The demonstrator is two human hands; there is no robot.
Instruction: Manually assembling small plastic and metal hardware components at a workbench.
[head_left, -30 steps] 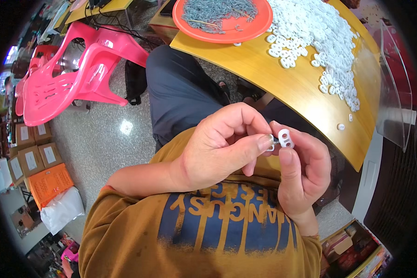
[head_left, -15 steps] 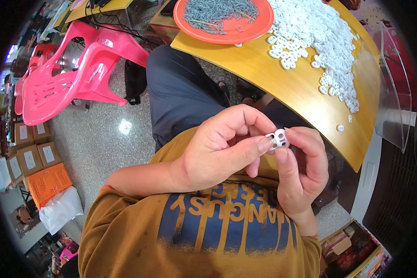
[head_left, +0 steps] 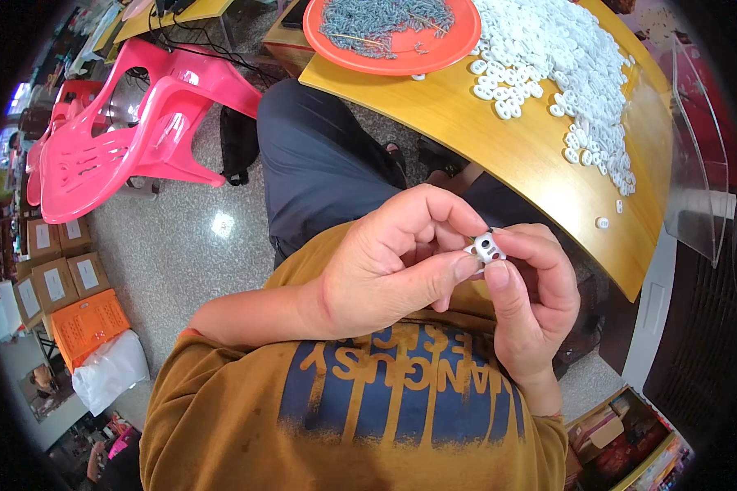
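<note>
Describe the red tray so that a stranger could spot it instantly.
Find the large yellow table at the upper right. On its left end sits a wide, round red tray. Beside it, small white pieces lie heaped straight on the tabletop; the tray instead carries thin grey pieces.

Thumb and forefinger of the left hand (head_left: pixel 401 258) and of the right hand (head_left: pixel 536 299) meet on a small white holed plastic piece (head_left: pixel 489 250), held above the lap. Beyond, on a yellow wooden table (head_left: pixel 561 196), a round red plate (head_left: pixel 413 60) bears slender grey spring-like parts (head_left: pixel 360 29), just beside a heap of white two-hole plastic pieces (head_left: pixel 549 41). A pink plastic chair (head_left: pixel 82 168) stands on the speckled floor (head_left: pixel 196 262) at left, near cardboard cartons (head_left: pixel 53 282).
</note>
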